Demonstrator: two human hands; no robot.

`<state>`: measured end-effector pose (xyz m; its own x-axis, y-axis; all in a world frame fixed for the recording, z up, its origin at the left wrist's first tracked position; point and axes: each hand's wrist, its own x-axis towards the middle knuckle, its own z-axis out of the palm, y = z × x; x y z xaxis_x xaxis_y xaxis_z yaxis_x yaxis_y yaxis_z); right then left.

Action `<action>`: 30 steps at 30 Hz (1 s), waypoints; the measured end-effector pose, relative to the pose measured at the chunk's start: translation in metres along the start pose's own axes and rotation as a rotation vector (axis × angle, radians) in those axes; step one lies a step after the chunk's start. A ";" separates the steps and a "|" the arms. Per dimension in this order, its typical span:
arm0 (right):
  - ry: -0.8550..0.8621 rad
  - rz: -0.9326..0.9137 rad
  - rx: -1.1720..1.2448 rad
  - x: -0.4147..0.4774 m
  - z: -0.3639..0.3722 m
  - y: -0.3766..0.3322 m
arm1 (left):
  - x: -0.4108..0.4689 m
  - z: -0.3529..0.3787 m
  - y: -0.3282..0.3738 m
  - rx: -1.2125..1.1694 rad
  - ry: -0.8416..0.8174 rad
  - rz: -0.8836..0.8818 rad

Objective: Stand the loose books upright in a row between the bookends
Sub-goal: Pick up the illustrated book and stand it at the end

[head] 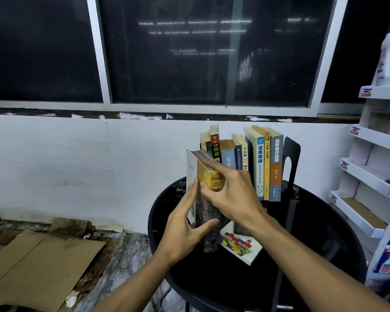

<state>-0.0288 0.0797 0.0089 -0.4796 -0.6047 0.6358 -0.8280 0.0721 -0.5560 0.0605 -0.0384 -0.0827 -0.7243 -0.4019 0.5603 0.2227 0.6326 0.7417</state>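
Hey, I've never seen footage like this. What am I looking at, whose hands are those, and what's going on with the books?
There is no machine here. This is a single picture from a wide-angle camera worn on a person's head. It looks forward and down, so the person's own arms reach in from the bottom edge. The left hand and the right hand both grip a thick book with a yellow spine label, holding it upright at a round black table. Behind it, a row of books already stands upright, with a black bookend at its right end. A book with a colourful cover lies flat on the table beside the held one.
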 end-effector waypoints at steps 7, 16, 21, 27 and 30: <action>0.130 -0.002 -0.013 0.011 -0.035 -0.009 | 0.023 -0.004 0.024 -0.159 -0.051 0.016; 0.246 0.018 -0.165 0.020 -0.097 0.005 | 0.087 0.007 0.049 -0.054 -0.072 0.126; 0.285 0.057 -0.258 0.018 -0.132 0.018 | 0.129 0.028 0.050 0.119 -0.095 0.206; 0.295 0.117 -0.355 0.019 -0.164 0.042 | 0.182 0.063 0.049 0.281 -0.156 0.213; 0.294 0.143 -0.394 0.018 -0.176 0.052 | 0.206 0.081 0.053 0.375 -0.186 0.229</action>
<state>-0.1315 0.2126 0.0857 -0.6106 -0.3222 0.7234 -0.7676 0.4655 -0.4406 -0.1301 -0.0337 0.0424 -0.7960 -0.1202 0.5932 0.1644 0.9003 0.4031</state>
